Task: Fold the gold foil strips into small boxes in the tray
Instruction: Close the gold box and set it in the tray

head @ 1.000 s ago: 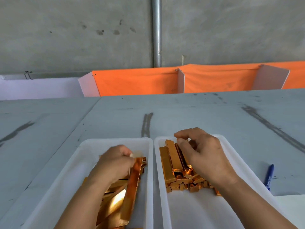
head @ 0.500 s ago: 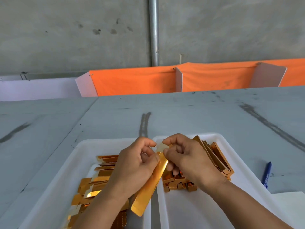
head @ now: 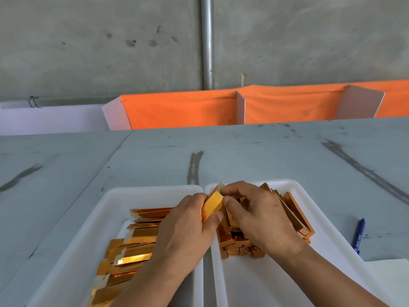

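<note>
Gold foil strip (head: 212, 206), half-formed into a box, sits in the head view above the gap between left tray (head: 115, 196) and right tray (head: 296, 185). Your left hand (head: 183, 231) grips its body and your right hand (head: 261, 218) pinches the far flap. It looks light, thin and easily creased, so hold it by the folded edges and press gently.

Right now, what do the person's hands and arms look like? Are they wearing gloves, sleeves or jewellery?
Both are bare. The left hand and right hand wear no gloves, and no rings show on the visible fingers. The left forearm and right forearm are uncovered down to the picture's lower edge: no sleeves, watch or bracelet in view.
</note>
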